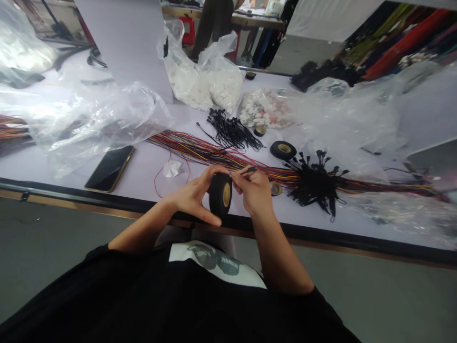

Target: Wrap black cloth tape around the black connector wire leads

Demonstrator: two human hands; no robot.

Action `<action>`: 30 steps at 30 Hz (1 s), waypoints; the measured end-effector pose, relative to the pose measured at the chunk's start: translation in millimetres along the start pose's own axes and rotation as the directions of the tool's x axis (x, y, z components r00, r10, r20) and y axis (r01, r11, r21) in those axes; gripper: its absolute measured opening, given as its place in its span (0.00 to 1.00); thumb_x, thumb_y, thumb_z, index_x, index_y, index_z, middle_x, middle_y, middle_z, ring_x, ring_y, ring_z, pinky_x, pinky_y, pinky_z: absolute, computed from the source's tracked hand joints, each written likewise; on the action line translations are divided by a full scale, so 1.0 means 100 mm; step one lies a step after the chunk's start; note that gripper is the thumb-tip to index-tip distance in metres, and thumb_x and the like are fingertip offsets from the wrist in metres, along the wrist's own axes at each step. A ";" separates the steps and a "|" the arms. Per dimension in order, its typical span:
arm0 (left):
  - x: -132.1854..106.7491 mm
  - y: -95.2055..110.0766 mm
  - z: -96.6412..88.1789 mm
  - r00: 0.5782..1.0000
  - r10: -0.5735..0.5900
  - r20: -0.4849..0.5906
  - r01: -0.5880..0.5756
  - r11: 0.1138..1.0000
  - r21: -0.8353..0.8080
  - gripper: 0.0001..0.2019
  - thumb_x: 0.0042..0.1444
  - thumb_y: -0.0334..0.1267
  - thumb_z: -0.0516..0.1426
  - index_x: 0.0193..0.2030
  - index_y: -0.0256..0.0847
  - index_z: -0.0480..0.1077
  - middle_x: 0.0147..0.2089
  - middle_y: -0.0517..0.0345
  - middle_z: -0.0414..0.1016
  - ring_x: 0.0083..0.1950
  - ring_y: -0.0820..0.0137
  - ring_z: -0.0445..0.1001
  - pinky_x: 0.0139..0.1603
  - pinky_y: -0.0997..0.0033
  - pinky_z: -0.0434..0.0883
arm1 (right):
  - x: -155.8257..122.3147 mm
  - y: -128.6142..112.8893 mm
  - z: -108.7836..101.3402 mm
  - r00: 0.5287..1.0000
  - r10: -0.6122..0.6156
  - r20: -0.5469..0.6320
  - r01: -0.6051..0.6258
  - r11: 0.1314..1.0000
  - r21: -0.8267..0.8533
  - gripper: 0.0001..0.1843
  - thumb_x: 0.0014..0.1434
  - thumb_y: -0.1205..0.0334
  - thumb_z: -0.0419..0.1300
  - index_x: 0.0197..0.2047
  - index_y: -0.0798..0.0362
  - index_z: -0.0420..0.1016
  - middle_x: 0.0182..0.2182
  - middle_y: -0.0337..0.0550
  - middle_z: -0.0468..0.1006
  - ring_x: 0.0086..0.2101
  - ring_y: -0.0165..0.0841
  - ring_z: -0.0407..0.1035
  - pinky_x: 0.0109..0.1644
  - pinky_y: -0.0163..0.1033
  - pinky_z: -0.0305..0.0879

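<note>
Standing there, going by the head view, I saw the left hand curved in a C round a black tape roll, probably so it could spin, over the table's front edge. The right hand was pinching a thin dark piece just beside it, too small to make out. Wires ran lengthwise behind the 2 hands, likely for easy reach. Roll looked fat, matte, tan-cored, tipped up on edge.
</note>
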State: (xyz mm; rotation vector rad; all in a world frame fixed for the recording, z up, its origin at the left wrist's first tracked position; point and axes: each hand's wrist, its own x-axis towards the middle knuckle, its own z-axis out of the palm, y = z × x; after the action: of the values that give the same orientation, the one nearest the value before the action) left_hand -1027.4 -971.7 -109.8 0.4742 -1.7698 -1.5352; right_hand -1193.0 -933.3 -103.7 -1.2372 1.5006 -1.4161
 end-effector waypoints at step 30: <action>0.08 -0.15 0.13 0.943 -0.333 0.002 0.293 0.825 -0.484 0.24 0.39 0.58 0.63 0.31 0.40 0.66 0.24 0.62 0.64 0.21 0.78 0.61 0.16 0.78 0.53 | -0.08 -0.09 -0.04 0.999 -0.018 -0.033 0.009 0.969 -0.246 0.09 0.50 0.57 0.60 0.24 0.51 0.67 0.19 0.38 0.76 0.22 0.33 0.71 0.31 0.39 0.66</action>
State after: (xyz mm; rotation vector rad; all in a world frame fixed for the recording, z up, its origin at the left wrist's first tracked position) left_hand -1044.7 -971.3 -122.6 0.5854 -1.2174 -2.0765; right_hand -1193.5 -923.8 -95.0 -1.3787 1.7360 -1.2944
